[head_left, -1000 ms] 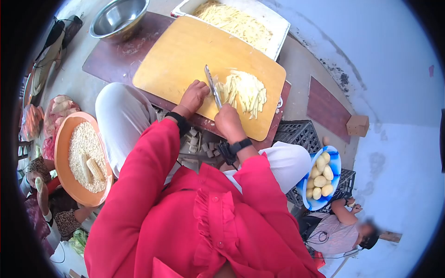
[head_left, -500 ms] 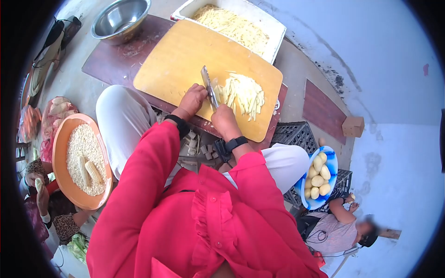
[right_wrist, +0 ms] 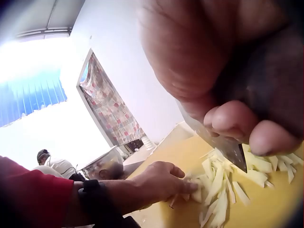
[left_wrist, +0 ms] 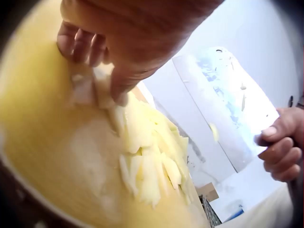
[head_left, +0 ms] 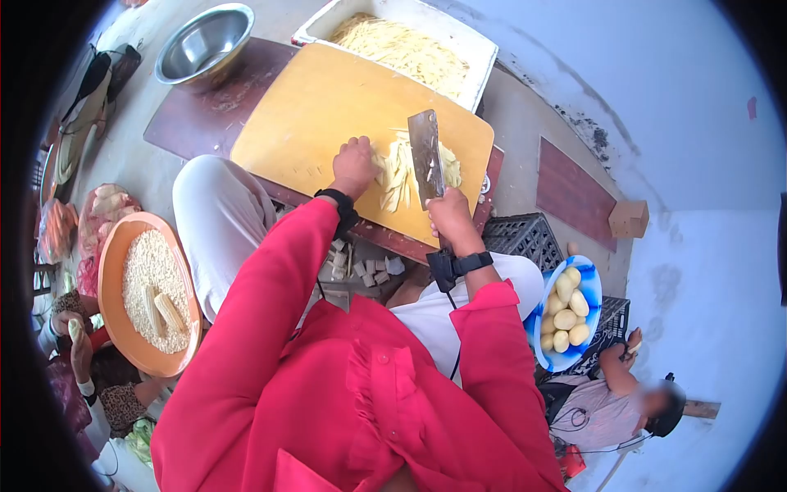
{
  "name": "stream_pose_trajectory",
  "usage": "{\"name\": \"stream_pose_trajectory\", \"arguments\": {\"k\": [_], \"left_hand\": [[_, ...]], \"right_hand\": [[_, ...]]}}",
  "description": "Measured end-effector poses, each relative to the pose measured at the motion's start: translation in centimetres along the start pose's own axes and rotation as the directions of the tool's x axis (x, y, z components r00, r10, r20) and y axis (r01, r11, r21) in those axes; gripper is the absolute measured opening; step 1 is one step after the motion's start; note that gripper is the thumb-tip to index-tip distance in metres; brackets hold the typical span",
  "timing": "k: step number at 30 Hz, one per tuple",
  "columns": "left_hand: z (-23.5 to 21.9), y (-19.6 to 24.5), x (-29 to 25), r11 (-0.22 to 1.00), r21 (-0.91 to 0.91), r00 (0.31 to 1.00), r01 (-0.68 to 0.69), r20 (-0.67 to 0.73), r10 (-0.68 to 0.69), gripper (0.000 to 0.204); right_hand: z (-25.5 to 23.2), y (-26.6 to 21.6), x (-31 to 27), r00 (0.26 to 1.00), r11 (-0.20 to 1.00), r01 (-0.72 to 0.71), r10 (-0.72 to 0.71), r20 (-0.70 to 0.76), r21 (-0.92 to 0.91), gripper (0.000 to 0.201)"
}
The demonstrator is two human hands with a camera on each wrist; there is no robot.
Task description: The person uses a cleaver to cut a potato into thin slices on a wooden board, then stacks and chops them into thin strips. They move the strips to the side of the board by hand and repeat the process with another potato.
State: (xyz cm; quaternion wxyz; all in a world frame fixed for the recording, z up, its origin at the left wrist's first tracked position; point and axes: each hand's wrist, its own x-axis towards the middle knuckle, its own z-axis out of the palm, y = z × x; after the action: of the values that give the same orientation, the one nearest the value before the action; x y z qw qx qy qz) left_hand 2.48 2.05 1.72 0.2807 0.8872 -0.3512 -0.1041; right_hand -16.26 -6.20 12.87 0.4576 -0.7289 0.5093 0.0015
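Hands are apart: with my left hand [head_left: 355, 166] I pinch potato strips [head_left: 397, 178] on the cutting board [head_left: 287, 123]; my right hand [head_left: 452, 216] grips the knife [head_left: 426, 152] over it. Strips seem light, slippery, breakable: I would hold a bundle's sides; the knife, heavier, by its handle.

Looks like a makeshift food-prep area, bulk vegetables: large rectangular yellow cutting board [head_left: 303, 115], round shiny steel bowl [head_left: 182, 54], white rectangular box [head_left: 485, 67] of pale cut strips [head_left: 402, 49], oval orange basin [head_left: 156, 362] of pale corn kernels [head_left: 152, 262] plus 2 cobs [head_left: 169, 312], blue-and-white basin [head_left: 593, 283] of pale oval potatoes [head_left: 566, 307], black plastic crate [head_left: 520, 234].
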Motion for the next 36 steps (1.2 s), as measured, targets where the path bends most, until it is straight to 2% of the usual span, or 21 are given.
{"name": "stream_pose_trajectory", "arguments": {"k": [2,5,8,11,14,17,18,20,21,24,27,30,33,36], "left_hand": [[2.1,0.4,1.7,0.997,0.054,0.996,0.051,0.066,-0.054,0.043],[2.5,0.8,2.5,0.996,0.087,0.994,-0.006,0.110,-0.003,0.020],[3.3,-0.1,2.8,0.987,0.087,0.987,-0.136,0.101,0.127,0.016],[2.7,0.5,2.3,0.995,0.019,0.993,-0.099,0.063,0.098,0.009],[3.1,-0.8,4.0,0.954,-0.293,0.991,0.060,0.128,-0.023,0.009],[4.4,-2.2,5.9,0.779,-0.596,0.978,0.196,0.180,-0.108,0.009],[4.2,-2.4,6.2,0.780,-0.610,0.985,0.139,0.167,-0.045,0.014],[2.4,-0.4,5.7,0.947,-0.319,0.998,0.033,0.065,-0.012,0.021],[1.6,0.8,5.3,0.988,-0.154,1.000,-0.013,0.021,0.017,0.024],[1.9,3.2,5.3,0.991,0.129,0.998,-0.036,0.055,0.029,0.031],[2.7,4.5,6.0,0.967,0.253,0.964,-0.020,0.261,-0.049,0.025],[3.6,4.7,6.5,0.976,0.215,0.959,-0.017,0.281,-0.045,0.023],[3.3,4.5,6.9,0.989,0.144,0.965,0.020,0.256,-0.057,0.023],[0.7,3.5,6.2,0.991,-0.128,0.983,0.045,0.184,-0.020,0.020]], "right_hand": [[-0.9,0.7,0.1,0.999,0.993,-0.022,0.017,0.040,0.115,0.016],[-1.5,1.8,-0.1,0.999,0.977,-0.039,0.030,0.042,0.210,0.014],[-1.8,2.4,-0.4,0.999,0.961,-0.041,0.032,0.038,0.272,0.014],[-2.4,2.8,0.0,0.999,0.942,-0.050,0.043,0.027,0.333,0.015],[-3.1,2.4,-0.4,0.999,0.922,-0.034,0.023,0.033,0.385,0.017],[-3.6,2.4,-0.5,0.999,0.905,-0.001,-0.013,0.032,0.426,0.017],[-3.7,2.5,-0.4,0.999,0.899,0.008,-0.024,0.029,0.439,0.017],[-3.9,2.2,-0.5,0.999,0.906,0.011,-0.027,0.032,0.424,0.018],[-4.0,2.0,-0.6,0.999,0.909,0.012,-0.028,0.032,0.416,0.018],[-4.2,1.3,-0.7,0.999,0.894,0.006,-0.020,0.025,0.447,0.012],[-4.3,0.7,-0.5,0.998,0.915,0.046,-0.063,0.028,0.400,0.011],[-4.2,0.6,0.1,0.998,0.943,0.055,-0.066,0.024,0.327,0.013],[-3.6,0.7,0.6,0.997,0.924,0.028,-0.053,0.053,0.381,0.013],[-3.1,0.2,0.1,0.995,0.943,0.014,-0.046,0.089,0.332,0.014]]}}
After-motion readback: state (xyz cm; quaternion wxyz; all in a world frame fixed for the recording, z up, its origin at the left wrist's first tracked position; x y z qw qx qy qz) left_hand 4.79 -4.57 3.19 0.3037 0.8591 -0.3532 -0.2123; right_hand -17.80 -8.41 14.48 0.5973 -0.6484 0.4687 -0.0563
